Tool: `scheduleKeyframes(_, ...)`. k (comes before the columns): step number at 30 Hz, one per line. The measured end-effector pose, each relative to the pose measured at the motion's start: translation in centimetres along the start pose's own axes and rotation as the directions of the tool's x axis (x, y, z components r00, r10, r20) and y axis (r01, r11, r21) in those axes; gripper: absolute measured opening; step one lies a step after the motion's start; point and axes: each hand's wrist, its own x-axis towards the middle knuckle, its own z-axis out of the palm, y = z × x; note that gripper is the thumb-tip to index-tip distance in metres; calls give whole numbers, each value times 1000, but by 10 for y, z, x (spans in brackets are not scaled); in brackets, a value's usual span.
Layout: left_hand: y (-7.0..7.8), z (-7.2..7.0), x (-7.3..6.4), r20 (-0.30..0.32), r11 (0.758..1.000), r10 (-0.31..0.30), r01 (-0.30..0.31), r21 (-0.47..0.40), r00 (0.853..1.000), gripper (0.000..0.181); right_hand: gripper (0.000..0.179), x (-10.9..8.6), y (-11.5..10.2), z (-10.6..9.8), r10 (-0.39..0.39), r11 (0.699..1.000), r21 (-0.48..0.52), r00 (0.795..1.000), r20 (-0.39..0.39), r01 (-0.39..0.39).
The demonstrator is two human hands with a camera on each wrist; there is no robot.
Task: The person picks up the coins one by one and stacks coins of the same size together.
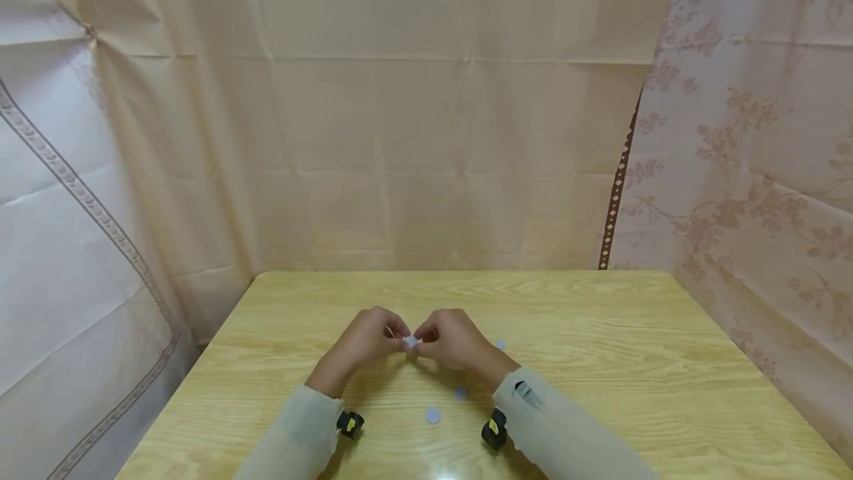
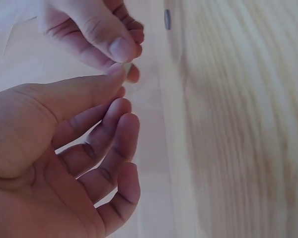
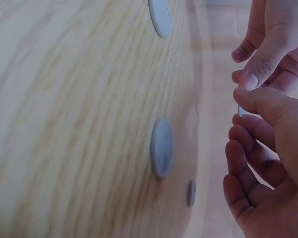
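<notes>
In the head view, my left hand (image 1: 370, 337) and my right hand (image 1: 452, 337) meet above the middle of the table. Between thumb and fingers, each hand pinches one small pale piece (image 1: 411, 342). Most of that piece is covered by the fingertips, and only a thin pale edge (image 3: 241, 110) shows in the right wrist view, so its full shape is hidden. Three round, flat discs lie on the table near my right forearm: a pale disc (image 1: 432, 415), a greyish disc (image 1: 460, 392) and a smaller disc (image 1: 500, 344).
The discs rest on a light wood-grain table (image 1: 600, 361). Behind it hangs a beige curtain (image 1: 426, 132), with a flower-patterned cloth (image 1: 753, 169) on the right and a white cloth (image 1: 60, 258) on the left.
</notes>
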Motion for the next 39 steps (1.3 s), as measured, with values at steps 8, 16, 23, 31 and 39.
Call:
scheduleKeyframes(8, 8, 4, -6, -19, 999, 19, -18, 37, 1000, 5, 17, -13, -1, -4, -77, 997, -21, 996, -53, 76)
scheduleKeyframes(16, 18, 9, -16, -14, 996, 70, -69, 63, 997, 5, 21, -27, 3, -7, -91, 996, -25, 994, -58, 90)
scheduleKeyframes(23, 26, 12, -25, 0, 994, 98, -98, 55, 995, 9, 24, -41, 3, -11, -109, 994, -29, 992, -58, 108)
scheduleKeyframes(31, 31, 15, -33, 10, 988, 148, -149, 45, 989, 11, 21, -53, 4, -15, -156, 983, -113, 984, -92, 145)
scheduleKeyframes(39, 30, 18, -41, 36, 983, 173, -174, 48, 984, 13, 18, -62, 3, -17, -221, 969, -130, 973, -66, 211)
